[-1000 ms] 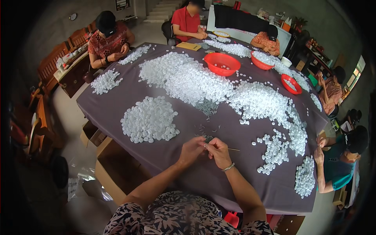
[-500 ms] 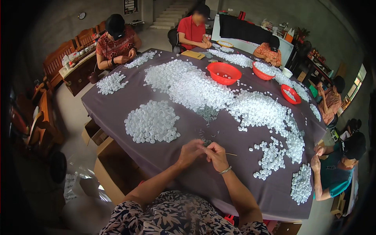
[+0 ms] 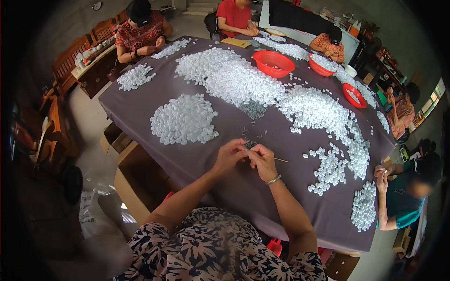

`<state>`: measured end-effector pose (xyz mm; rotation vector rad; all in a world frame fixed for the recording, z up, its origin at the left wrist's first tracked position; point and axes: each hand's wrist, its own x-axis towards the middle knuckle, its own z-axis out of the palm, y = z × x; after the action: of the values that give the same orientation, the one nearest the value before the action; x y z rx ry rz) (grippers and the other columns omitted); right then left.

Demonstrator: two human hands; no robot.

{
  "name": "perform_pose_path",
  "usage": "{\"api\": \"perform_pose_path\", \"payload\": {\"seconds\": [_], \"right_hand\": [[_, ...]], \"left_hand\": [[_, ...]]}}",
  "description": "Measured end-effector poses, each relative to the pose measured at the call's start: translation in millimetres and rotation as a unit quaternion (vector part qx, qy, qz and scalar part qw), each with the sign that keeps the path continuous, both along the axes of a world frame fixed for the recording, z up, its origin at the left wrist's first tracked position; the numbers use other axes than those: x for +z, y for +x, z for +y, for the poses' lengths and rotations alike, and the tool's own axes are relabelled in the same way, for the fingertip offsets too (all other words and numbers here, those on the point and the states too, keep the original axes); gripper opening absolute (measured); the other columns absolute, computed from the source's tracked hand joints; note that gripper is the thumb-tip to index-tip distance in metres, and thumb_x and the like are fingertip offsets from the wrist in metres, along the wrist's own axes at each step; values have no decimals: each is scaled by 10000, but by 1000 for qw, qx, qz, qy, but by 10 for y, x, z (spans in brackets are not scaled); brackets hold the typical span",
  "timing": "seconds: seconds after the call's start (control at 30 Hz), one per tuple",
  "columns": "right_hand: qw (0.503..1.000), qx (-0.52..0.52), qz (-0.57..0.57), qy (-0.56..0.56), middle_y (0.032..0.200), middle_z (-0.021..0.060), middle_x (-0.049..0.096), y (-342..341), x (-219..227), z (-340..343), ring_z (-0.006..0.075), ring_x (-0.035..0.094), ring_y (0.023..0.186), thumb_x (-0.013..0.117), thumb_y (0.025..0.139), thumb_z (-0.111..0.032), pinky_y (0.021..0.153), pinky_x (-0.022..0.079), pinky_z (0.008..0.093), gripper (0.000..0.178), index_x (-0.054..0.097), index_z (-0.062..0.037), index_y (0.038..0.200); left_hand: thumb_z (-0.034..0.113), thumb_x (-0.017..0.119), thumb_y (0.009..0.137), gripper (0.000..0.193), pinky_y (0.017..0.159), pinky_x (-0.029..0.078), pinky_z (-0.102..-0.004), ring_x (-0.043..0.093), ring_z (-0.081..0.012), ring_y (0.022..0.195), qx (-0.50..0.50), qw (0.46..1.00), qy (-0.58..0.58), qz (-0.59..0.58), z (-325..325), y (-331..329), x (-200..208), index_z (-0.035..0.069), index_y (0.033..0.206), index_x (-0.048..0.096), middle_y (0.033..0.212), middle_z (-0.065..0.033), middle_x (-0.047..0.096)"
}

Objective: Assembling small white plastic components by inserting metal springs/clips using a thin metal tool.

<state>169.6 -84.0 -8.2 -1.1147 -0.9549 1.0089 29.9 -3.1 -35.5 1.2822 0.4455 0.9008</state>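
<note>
My left hand (image 3: 228, 157) and my right hand (image 3: 263, 162) meet over the near part of the cloth-covered table, fingertips almost touching. My left fingers are pinched round a small whitish piece (image 3: 246, 151), too small to make out clearly. Closed in my right hand is a thin light-brown stick (image 3: 281, 160), its end sticking out to the right. Just beyond my fingertips lies a small cluster of grey pin-like bits (image 3: 251, 144), partly hidden by my hands. Ahead and left is a pile of small white oval pieces (image 3: 183, 119).
A long white heap (image 3: 243, 82) crosses the dark tablecloth (image 3: 136, 110), with more grey bits (image 3: 253, 109) at its edge. Smaller piles (image 3: 328, 168) lie to the right. Red bowls (image 3: 273, 64) stand farther back. Several people sit around; a cardboard box (image 3: 133, 178) is below left.
The whole view has shifted, so the table sits higher in the picture. My hands stay together; the left fingers, blurred before, now show more clearly around the small piece.
</note>
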Motion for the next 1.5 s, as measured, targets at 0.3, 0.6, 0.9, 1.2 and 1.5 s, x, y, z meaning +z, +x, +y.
{"api": "perform_pose_path", "payload": {"seconds": [0.3, 0.6, 0.9, 1.2, 1.5], "right_hand": [[1000, 6, -21, -16, 660, -12, 545, -10, 24, -55, 35, 471, 510, 664, 905, -135, 443, 365, 191, 171, 575, -49, 786], [979, -194, -41, 50, 704, 7, 564, 323, 77, 44, 40, 478, 516, 589, 933, -71, 462, 376, 189, 84, 599, -40, 856], [907, -193, -374, 13, 729, 3, 621, 690, 158, 102, 63, 551, 637, 657, 859, -60, 572, 442, 229, 40, 667, -27, 881], [857, -88, -473, -187, 734, 87, 673, 685, 216, 610, 208, 635, 652, 736, 776, -224, 639, 494, 327, 197, 678, -37, 803], [932, -62, -297, -200, 698, -11, 616, 793, 206, 504, 61, 524, 596, 719, 816, -153, 558, 427, 217, 135, 679, -26, 834]], "left_hand": [[4, 627, 885, 302, 684, 514, -248, 613, -106, 767, -14, 1000, -15, 0, -52, -56, -20, 26, 1182, 571, 907, -34, 644], [-20, 625, 864, 319, 636, 480, -210, 573, -78, 711, 52, 997, -52, 9, 42, -118, 174, 57, 1170, 578, 841, 1, 601], [-11, 638, 858, 317, 610, 495, -221, 565, -75, 729, 56, 996, -47, 57, 262, -249, 152, 41, 1163, 569, 843, -15, 588], [-10, 618, 866, 281, 585, 491, -227, 563, -68, 709, 19, 996, -70, 51, 234, 7, 172, 30, 1138, 559, 824, -10, 582], [-5, 620, 871, 259, 572, 486, -218, 557, -51, 682, -44, 994, -86, 57, 241, 190, 258, 35, 1119, 557, 801, 1, 580]]}}
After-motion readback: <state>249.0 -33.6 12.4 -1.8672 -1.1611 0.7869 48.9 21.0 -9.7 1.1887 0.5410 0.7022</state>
